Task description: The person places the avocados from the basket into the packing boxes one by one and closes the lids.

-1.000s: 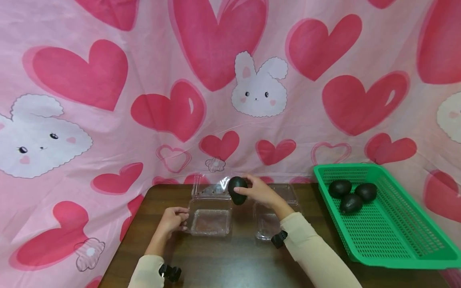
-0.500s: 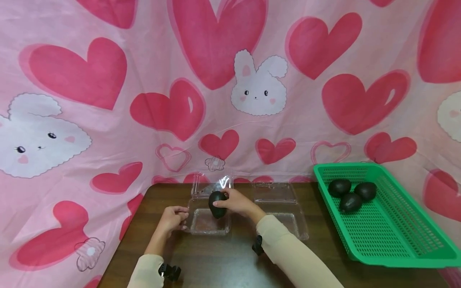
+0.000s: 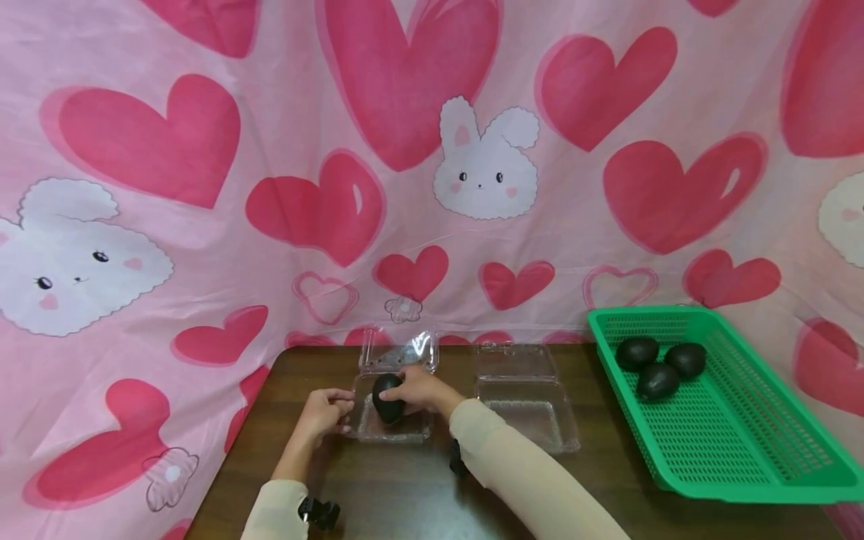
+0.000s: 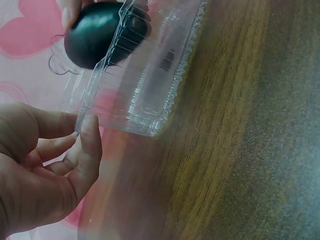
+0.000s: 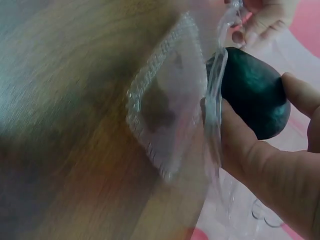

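One basket [image 3: 715, 448] holds three avocados [image 3: 658, 382], right fingers [image 5: 301, 95] grip a fourth avocado [image 3: 386, 401] between them, and left fingers [image 4: 91, 147] pinch the left of two clamshells [image 3: 413, 430].

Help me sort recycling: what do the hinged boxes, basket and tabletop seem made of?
Hinged boxes: thin, glossy clear plastic; the tabletop shows through and ridges catch glints.
Basket: probably moulded plastic, slightly shiny; uniform green, regular perforations.
Tabletop: wood or wood-look laminate, softly glossy; brown grain shows, but the core doesn't.

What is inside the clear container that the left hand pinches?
A dark avocado, gripped by the right hand, reaches partly below the rim. The floor directly beneath it is covered; whether they touch cannot be seen.
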`<act>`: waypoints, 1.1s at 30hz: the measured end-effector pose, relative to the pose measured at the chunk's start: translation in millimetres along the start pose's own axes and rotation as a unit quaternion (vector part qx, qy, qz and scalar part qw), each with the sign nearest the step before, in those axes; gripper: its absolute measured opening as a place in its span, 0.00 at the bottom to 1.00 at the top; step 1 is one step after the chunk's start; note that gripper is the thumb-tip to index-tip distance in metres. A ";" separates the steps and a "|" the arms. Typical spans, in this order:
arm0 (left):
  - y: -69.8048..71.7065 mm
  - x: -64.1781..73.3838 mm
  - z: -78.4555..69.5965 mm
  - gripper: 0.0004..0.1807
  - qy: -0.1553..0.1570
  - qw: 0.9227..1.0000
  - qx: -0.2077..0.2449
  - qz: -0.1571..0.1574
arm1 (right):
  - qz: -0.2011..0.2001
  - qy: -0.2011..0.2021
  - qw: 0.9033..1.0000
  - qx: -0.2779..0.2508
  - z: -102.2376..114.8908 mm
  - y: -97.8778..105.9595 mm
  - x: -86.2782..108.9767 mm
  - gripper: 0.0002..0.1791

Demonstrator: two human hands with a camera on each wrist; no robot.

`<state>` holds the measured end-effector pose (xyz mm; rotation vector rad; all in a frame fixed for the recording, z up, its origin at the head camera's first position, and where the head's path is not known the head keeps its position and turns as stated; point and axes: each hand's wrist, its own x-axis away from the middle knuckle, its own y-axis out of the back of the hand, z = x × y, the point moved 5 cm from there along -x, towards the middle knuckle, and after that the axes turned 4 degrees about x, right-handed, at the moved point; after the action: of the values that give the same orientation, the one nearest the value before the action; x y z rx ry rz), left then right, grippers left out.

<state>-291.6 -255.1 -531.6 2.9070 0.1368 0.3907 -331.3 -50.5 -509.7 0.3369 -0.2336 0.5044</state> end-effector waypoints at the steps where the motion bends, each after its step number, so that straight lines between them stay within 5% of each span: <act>1: 0.1 -0.2 0.3 0.13 0.000 1.000 0.000 0.000 | 0.000 -0.007 1.000 -0.005 0.6 -3.1 -0.7 0.31; 10: 2.2 1.0 1.8 0.12 0.000 1.000 -0.005 -0.006 | -0.037 -0.032 0.999 -0.015 -2.5 -22.8 -6.9 0.31; 21: 0.7 0.6 0.6 0.13 -0.002 1.000 0.007 -0.005 | -0.069 -0.041 0.997 -0.003 -5.4 -29.6 -9.0 0.15; 33: -0.4 -0.2 -0.9 0.13 -0.006 1.000 0.001 -0.003 | -0.046 -0.035 0.997 0.052 -8.2 -24.5 -9.3 0.17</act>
<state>-292.1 -254.5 -530.8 2.9106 0.1435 0.3725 -325.7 -71.6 -526.3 0.4647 -0.2601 0.4152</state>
